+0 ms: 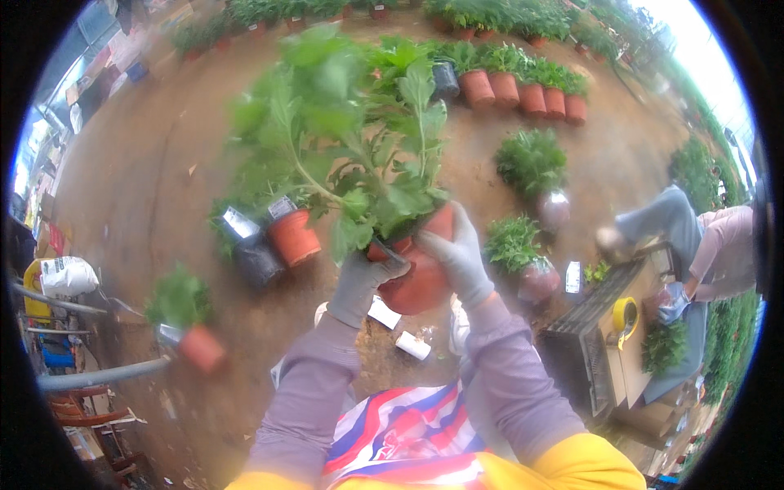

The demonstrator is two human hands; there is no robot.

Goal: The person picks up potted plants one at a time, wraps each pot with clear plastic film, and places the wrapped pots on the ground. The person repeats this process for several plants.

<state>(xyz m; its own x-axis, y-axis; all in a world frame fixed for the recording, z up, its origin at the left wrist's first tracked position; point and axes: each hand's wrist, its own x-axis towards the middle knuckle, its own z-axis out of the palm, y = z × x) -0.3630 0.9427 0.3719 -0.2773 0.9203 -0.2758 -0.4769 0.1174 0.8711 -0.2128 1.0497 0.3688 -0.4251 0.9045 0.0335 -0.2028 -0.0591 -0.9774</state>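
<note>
A leafy green potted plant (pixel 418 282) in a reddish-brown pot is up in front of me, tilted away, with its leaves partly blurred. My left hand (pixel 361 286), in a grey glove, grips the pot's left rim, its thumb lying over the edge. On the right side of the rim, my right hand (pixel 462 255), also gloved, is closed around the pot. The foliage hides the far side of the pot. On the ground below lie a white roll (pixel 413 345) and a white paper piece (pixel 384 313).
Left of me lie a tipped orange pot (pixel 294 237), a black pot (pixel 260 263) and another plant (pixel 201 347). Two wrapped plants (pixel 539 279) stand at right, near a crate with yellow tape (pixel 625 317). A co-worker's hand (pixel 674 302) holds a plant. Potted plants (pixel 532 100) line the back.
</note>
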